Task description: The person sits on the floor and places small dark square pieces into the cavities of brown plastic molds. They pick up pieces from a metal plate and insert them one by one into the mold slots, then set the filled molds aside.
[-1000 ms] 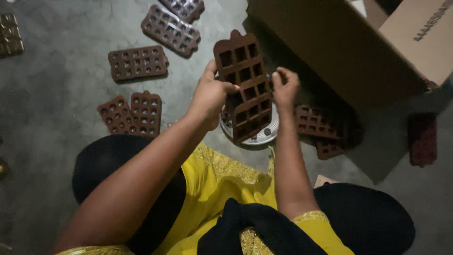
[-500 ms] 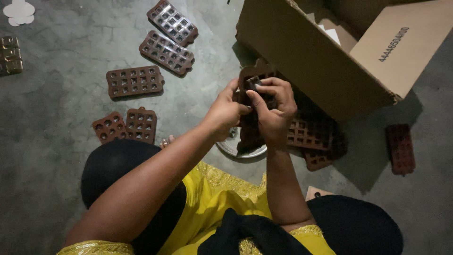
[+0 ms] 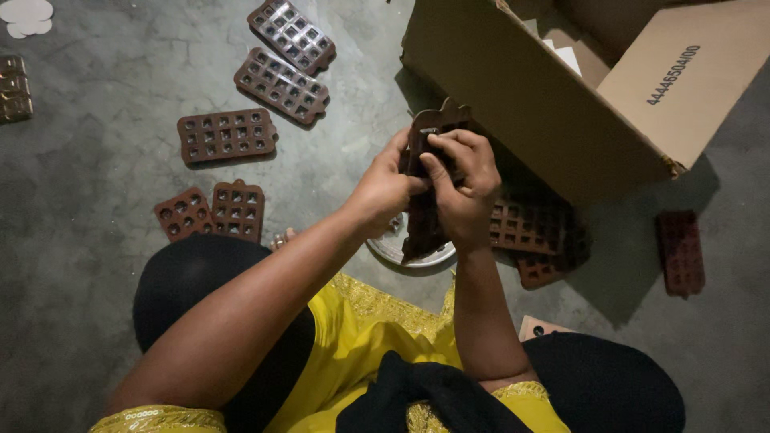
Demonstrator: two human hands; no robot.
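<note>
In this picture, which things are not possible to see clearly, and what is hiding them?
- Head view: the brown mould held up by both hands; the left hand and right hand cover its middle, so its cavities' contents cannot be told.
- The metal dish below: mostly behind the mould and wrists.
- Inside of the cardboard box: hidden by its wall, cut by the top edge.
- Moulds beside the box: in shadow.

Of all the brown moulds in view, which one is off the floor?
The brown mould held by the left hand and right hand, over the metal plate. The others lie flat on the floor.
</note>
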